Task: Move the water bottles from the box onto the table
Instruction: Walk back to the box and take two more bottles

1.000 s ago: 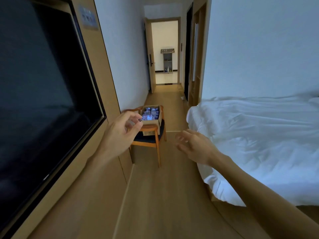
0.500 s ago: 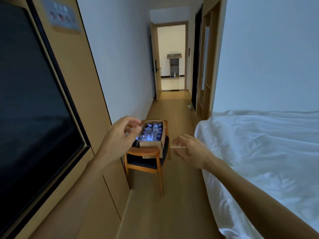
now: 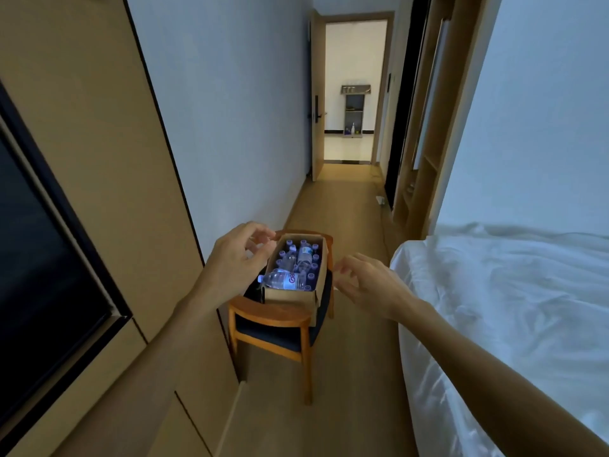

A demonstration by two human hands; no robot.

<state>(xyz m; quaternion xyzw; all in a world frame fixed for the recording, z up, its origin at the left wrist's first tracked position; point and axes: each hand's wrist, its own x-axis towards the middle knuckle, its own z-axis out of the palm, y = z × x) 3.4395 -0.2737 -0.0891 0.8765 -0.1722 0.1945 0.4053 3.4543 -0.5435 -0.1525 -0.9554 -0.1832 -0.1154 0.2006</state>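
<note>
- One cardboard box [image 3: 290, 296] is sitting on one wooden chair [image 3: 273, 319] with a dark seat, which is standing against the left wall panel.
- Three water bottles are lying loose on top of the box's load: one lying bottle [image 3: 283, 281] across the near end, and two more [image 3: 298, 258] lying further back.
- Many upright bottles are filling the box below them; only their purple caps [image 3: 313, 266] are showing, and they are too small to count exactly.
- Two bare hands are reaching forward, both holding nothing.
- Person's left hand [image 3: 235, 258] is hovering at the box's left rim, fingers loosely curled and thumb apart from them; whether it is touching the cardboard cannot be told.
- Person's right hand [image 3: 365, 280] is hanging just beside the box's right side, fingers spread and slightly bent, gripping nothing.
- One white bed [image 3: 510, 291] is lying to the right.
</note>
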